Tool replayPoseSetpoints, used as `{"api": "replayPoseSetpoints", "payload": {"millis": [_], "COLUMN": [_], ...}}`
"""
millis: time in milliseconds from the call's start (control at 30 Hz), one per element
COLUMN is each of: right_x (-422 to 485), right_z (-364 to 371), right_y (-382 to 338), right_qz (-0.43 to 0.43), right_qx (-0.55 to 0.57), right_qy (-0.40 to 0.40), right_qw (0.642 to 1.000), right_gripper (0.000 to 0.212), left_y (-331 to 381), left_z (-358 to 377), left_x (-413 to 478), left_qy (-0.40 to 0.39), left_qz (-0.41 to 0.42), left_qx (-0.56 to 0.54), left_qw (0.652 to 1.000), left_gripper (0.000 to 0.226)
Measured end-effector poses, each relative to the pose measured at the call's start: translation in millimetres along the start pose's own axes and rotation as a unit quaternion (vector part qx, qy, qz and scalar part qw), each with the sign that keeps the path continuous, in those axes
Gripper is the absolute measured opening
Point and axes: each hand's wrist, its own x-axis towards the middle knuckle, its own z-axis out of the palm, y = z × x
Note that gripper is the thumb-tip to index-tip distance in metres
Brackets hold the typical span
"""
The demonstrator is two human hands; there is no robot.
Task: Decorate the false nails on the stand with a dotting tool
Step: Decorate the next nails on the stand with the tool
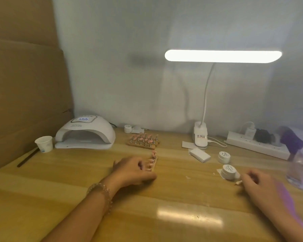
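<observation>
1. The left hand [133,170] grips the near end of a narrow wooden stand [157,159] carrying pink false nails [154,153].
2. Well right of that stand, the blurred right hand [259,184] pinches a slim pale-tipped tool [238,182], just beside a round white jar [228,170].
3. Behind the stand sits a wider wooden rack [143,142] of nails.
4. Behind and left of the stand sits a white domed curing lamp [86,133].

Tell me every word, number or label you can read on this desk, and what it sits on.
Nothing reads cleanly.
Nail lamp display: lit digits, blurred, perhaps "000".
Nail lamp front: grey brand word, blurred.
Near jar lid, far jar lid, back jar: dark script, too blurred.
Desk lamp base: red-and-white label, too small.
Paper cup: blue print, unreadable.
Nail stand held by the left hand: no text seen.
</observation>
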Motion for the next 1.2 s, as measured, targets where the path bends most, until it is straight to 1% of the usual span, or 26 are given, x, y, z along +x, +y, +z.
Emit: {"api": "replayPoseSetpoints", "payload": {"millis": [33,67,100,133,167,200,233,267,333,367,467,533,567,633,667,700,733,800,867,1000,1100,1200], "right_x": [-3,-6,-10,-13,-16,-18,-19,-19,-18,-17,-16,-16,-16,-18,-18,-19,-19,-20,-19,-18,-13,-8], "right_z": [-4,-7,-11,-14,-15,-15,-15,-15,-12,-11,-10,-10,-9,-7,-5,-4,-3,-2,-1,2,5,10], "right_y": [-2,-3,-4,-5,-7,-8,-9,-9,-7,-5,-2,-3,-4,-5,-7,-9,-11,-16,-17,-18,-19,-18], "right_qz": [-0.003,-0.01,-0.018,-0.027,-0.035,-0.039,-0.041,-0.037,-0.015,-0.001,0.009,-0.003,-0.013,-0.031,-0.037,-0.04,-0.042,-0.051,-0.075,-0.152,-0.209,-0.2], "right_qx": [0.013,0.033,0.056,0.077,0.099,0.12,0.144,0.169,0.223,0.243,0.266,0.255,0.24,0.223,0.228,0.244,0.261,0.277,0.257,0.159,0.049,-0.003], "right_qy": [0.004,0.011,0.024,0.038,0.051,0.063,0.072,0.079,0.084,0.085,0.087,0.099,0.11,0.139,0.156,0.171,0.183,0.187,0.167,0.108,0.084,0.027], "right_qw": [1.0,0.999,0.998,0.996,0.993,0.99,0.986,0.982,0.971,0.966,0.96,0.962,0.964,0.964,0.96,0.954,0.947,0.941,0.949,0.97,0.973,0.98], "right_gripper": [0.022,0.022,0.022,0.023,0.024,0.024,0.025,0.024,0.022,0.021,0.017,0.014,0.014,0.017,0.019,0.019,0.019,0.013,0.006,0.02,0.014,0.041], "left_y": [10,20,29,35,38,37,34,30,20,16,9,6,5,4,7,10,14,23,32,47,55,56], "left_z": [2,3,5,5,5,5,6,6,7,8,8,4,3,2,3,5,6,11,16,28,32,32], "left_x": [-6,-13,-18,-21,-22,-22,-20,-17,-15,-15,-14,-8,-6,-4,-4,-5,-6,-10,-16,-22,-21,-20], "left_qy": [-0.038,-0.09,-0.154,-0.216,-0.255,-0.255,-0.221,-0.167,-0.052,-0.017,0.04,0.068,0.066,0.024,0.002,-0.01,-0.013,-0.006,-0.009,-0.033,-0.053,-0.07], "left_qz": [0.021,0.045,0.066,0.088,0.11,0.127,0.13,0.123,0.11,0.11,0.111,0.094,0.075,0.051,0.055,0.068,0.082,0.107,0.132,0.171,0.188,0.196], "left_qx": [-0.002,-0.017,-0.048,-0.089,-0.125,-0.145,-0.15,-0.139,-0.08,-0.069,-0.089,-0.09,-0.081,-0.039,-0.028,-0.031,-0.046,-0.079,-0.087,-0.074,-0.066,-0.075], "left_qw": [0.999,0.995,0.985,0.968,0.953,0.948,0.955,0.968,0.989,0.991,0.989,0.989,0.992,0.998,0.998,0.997,0.995,0.991,0.987,0.982,0.978,0.975], "left_gripper": [0.058,0.065,0.067,0.061,0.048,0.035,0.025,0.022,0.026,0.027,0.031,0.029,0.032,0.054,0.062,0.064,0.061,0.048,0.037,0.026,0.021,0.02]}}
